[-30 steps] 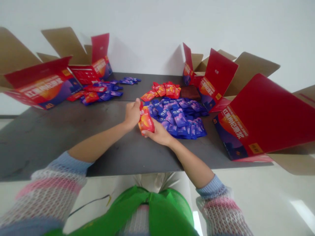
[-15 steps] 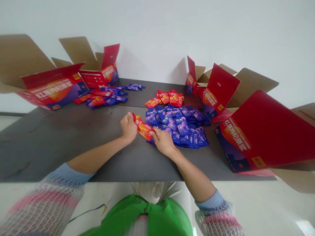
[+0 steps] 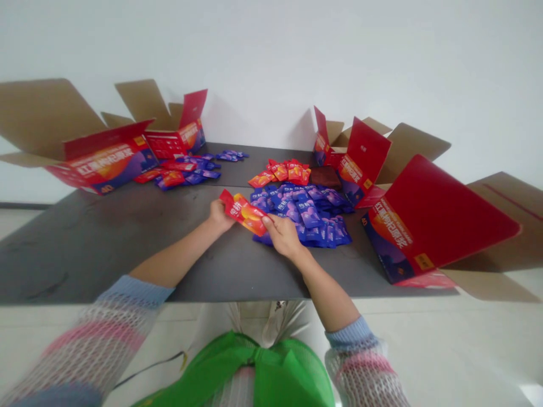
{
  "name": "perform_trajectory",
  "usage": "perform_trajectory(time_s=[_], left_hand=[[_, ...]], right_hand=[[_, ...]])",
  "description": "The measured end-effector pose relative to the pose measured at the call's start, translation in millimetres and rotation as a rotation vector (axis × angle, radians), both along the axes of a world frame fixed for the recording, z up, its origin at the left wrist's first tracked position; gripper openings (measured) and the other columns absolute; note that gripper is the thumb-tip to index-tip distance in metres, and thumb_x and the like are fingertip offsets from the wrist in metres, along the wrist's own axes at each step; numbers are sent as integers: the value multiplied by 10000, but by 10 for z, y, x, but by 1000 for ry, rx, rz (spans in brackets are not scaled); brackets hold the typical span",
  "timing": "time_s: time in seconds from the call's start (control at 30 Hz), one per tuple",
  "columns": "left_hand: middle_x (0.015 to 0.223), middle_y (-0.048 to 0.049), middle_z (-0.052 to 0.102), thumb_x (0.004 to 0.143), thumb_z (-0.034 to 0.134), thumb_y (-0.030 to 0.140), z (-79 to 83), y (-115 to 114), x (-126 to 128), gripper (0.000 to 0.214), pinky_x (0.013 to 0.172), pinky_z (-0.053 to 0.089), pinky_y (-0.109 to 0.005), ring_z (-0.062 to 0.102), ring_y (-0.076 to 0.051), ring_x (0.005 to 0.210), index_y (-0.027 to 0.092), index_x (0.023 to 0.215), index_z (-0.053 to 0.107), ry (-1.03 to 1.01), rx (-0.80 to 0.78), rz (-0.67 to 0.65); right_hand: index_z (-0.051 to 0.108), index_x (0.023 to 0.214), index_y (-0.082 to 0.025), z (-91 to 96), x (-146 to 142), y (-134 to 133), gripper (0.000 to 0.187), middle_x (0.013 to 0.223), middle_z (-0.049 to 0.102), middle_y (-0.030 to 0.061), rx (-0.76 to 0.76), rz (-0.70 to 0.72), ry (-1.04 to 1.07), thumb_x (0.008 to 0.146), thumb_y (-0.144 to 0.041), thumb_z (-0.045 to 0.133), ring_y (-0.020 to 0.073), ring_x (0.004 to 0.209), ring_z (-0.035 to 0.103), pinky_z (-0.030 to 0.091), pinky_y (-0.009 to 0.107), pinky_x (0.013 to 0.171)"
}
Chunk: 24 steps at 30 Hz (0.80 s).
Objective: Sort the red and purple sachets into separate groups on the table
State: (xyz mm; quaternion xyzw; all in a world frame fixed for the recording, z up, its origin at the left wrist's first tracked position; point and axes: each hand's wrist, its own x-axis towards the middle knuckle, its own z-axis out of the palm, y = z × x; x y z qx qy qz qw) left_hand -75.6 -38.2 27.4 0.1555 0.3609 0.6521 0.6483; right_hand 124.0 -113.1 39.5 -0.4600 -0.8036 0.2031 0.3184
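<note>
A small stack of red-orange sachets (image 3: 244, 212) lies nearly flat between my two hands, just above the dark table (image 3: 106, 237). My left hand (image 3: 219, 216) pinches its left end. My right hand (image 3: 283, 236) grips its right end, fingers closed on it. Right behind my right hand spreads a heap of blue-purple sachets (image 3: 309, 215). Farther back lies a smaller heap of red sachets (image 3: 284, 171).
Open red cartons stand around: one at the right front (image 3: 424, 226), two at the back right (image 3: 360, 161), two at the back left (image 3: 106, 158). Mixed red and purple sachets (image 3: 182, 172) lie near the left cartons. A green bag (image 3: 254, 373) hangs below the table edge.
The red sachet stack has tipped from upright to nearly flat between my hands. The camera has tilted, so everything sits lower in view.
</note>
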Motion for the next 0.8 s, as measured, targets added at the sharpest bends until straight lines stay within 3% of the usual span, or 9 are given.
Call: perform_trajectory(time_s=[0.17, 0.27, 0.33, 0.43, 0.53, 0.67, 0.8], left_hand=[[847, -130, 729, 883, 501, 409, 47, -77, -188, 347, 683, 558, -335, 692, -233, 748, 127, 821, 693, -1, 177, -243], [840, -167, 729, 830, 577, 595, 39, -89, -242, 521, 668, 548, -338, 699, -255, 755, 100, 900, 725, 187, 254, -334], [758, -141, 716, 749, 677, 618, 3, -75, -261, 521, 601, 514, -310, 674, -231, 661, 111, 855, 733, 381, 323, -327], [584, -65, 646, 660, 802, 491, -67, -33, -267, 370, 495, 396, -240, 548, -143, 494, 140, 640, 689, 753, 415, -197], [508, -28, 577, 735, 755, 395, -102, 6, -238, 336, 479, 315, -220, 455, -105, 468, 154, 541, 625, 969, 411, 36], [474, 19, 456, 848, 639, 377, -135, 57, -148, 339, 483, 291, -227, 428, -114, 481, 176, 583, 572, 955, 264, 280], [468, 48, 374, 886, 587, 429, -217, 134, -68, 381, 480, 285, -229, 374, -102, 454, 187, 602, 507, 827, 148, 355]], right_hand=[[568, 744, -203, -45, 58, 92, 530, 612, 543, -2, -32, -48, 96, 1035, -542, 281, 151, 607, 529, 288, 245, 574], [560, 691, -197, -46, 38, 104, 538, 614, 561, 4, -47, -91, 22, 1037, -519, 303, 143, 601, 525, 270, 243, 563], [585, 687, -190, -36, 18, 92, 543, 631, 595, 12, -36, -108, -58, 1038, -512, 323, 139, 604, 537, 263, 244, 563], [640, 703, -179, -14, -7, 60, 560, 668, 655, 36, -1, -132, -188, 1042, -504, 335, 146, 618, 569, 260, 253, 565], [696, 765, -179, 8, -39, 27, 571, 722, 705, 57, 33, -148, -280, 1049, -503, 322, 159, 656, 609, 274, 261, 576], [736, 896, -186, 19, -105, 0, 562, 804, 745, 80, 47, -120, -375, 1057, -502, 299, 182, 716, 651, 301, 265, 603], [733, 983, -173, 17, -132, -1, 565, 837, 754, 101, 50, -123, -419, 1066, -481, 267, 202, 736, 668, 313, 272, 610]])
